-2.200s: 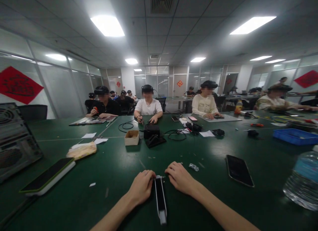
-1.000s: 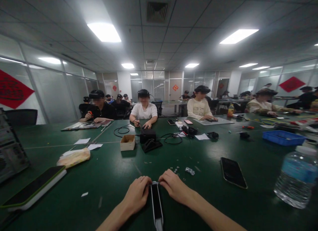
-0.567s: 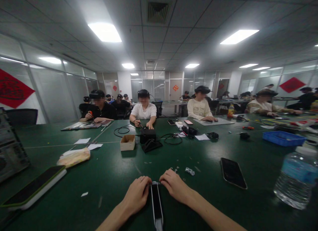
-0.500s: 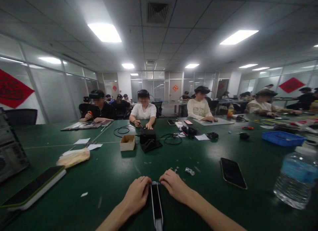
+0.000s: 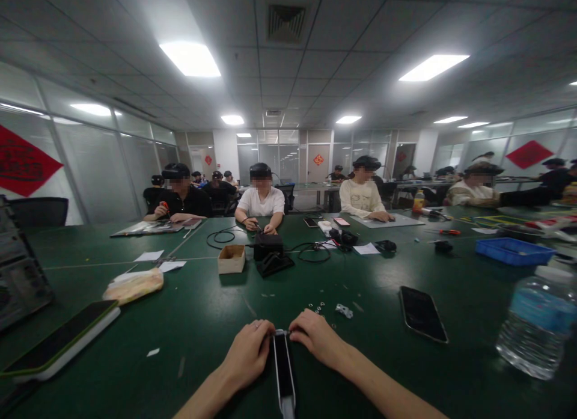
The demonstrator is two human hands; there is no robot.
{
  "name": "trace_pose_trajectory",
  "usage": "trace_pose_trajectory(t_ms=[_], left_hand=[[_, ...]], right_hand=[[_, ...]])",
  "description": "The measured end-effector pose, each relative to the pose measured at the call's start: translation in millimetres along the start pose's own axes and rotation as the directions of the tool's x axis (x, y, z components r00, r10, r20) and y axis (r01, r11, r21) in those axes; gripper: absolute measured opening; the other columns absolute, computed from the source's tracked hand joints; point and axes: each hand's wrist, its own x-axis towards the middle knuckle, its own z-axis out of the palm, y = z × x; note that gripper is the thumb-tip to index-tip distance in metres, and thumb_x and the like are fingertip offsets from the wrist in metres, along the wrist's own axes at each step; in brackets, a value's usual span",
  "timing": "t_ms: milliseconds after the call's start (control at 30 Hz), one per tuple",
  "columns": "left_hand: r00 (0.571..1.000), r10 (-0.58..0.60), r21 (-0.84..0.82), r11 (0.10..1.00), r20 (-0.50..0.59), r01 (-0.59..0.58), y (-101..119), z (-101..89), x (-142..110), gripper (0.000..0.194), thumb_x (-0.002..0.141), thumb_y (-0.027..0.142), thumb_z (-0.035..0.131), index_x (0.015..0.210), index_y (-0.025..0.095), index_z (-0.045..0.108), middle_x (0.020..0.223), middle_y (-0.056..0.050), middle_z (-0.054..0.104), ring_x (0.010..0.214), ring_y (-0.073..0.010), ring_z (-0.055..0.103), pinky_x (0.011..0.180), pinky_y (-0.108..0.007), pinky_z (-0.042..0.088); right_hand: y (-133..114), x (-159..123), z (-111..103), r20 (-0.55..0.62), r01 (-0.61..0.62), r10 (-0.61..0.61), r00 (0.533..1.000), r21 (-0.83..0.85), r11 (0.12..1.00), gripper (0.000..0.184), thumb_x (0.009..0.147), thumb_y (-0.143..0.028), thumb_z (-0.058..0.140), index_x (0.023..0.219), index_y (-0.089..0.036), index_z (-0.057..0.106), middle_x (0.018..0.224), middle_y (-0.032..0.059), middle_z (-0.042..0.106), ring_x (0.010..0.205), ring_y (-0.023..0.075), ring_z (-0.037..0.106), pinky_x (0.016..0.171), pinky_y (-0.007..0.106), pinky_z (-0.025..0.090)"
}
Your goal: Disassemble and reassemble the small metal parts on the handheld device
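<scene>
Two hands, the left hand (image 5: 247,347) and the right hand (image 5: 314,336), are curled closed on the far end of a slim black-and-white device (image 5: 282,371), which lies lengthwise on the near counter (image 5: 387,377) between them. Work at that end appears in hand and calls for a steady two-handed hold; small metal washers (image 5: 317,309) and a metal bracket (image 5: 344,311) lie farther off, untouched

Left hand (image 5: 247,348) and right hand (image 5: 314,336) low, curled inward, nearly meeting at centre
</scene>
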Motion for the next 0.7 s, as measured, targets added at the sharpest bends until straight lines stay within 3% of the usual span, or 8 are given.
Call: trace_pose_trajectory(t_ms=[333,567,700], left_hand=[[1.000,0.003,-0.006,1.000,0.006,-0.003,-0.2,0.4,-0.6,0.024,0.087,0.012,0.035,0.099,0.020,0.055,0.098,-0.005,0.061,0.089,-0.0185,0.055,0.080,-0.030,0.043],[1.000,0.028,-0.005,1.000,-0.008,-0.028,-4.7,2.8,-0.4,0.024,0.088,0.012,0.036,0.100,0.020,0.054,0.098,-0.005,0.061,0.089,-0.0182,0.055,0.080,-0.029,0.042],[1.000,0.023,0.000,1.000,0.004,-0.023,-2.2,0.5,-0.9,0.024,0.087,0.010,0.038,0.100,0.020,0.054,0.098,-0.004,0.061,0.090,-0.0178,0.055,0.080,-0.029,0.042]], right_hand=[[1.9,1.9,8.6,-0.030,0.023,-0.022,0.999,0.052,0.998,0.014,0.088,-0.021,0.057,0.095,-0.019,0.069,0.093,0.0028,0.069,0.089,0.0169,0.058,0.082,0.027,0.043],[-7.4,-0.2,0.2,-0.011,-0.035,0.036,0.999,0.109,0.993,0.018,0.084,-0.019,0.063,0.101,-0.017,0.066,0.096,0.0044,0.066,0.091,0.0172,0.058,0.082,0.027,0.044],[-6.8,-1.6,-1.2,-0.009,0.006,-0.005,1.000,0.082,0.997,0.022,0.080,-0.017,0.066,0.102,-0.016,0.064,0.099,0.0053,0.065,0.094,0.0189,0.057,0.084,0.029,0.045]])
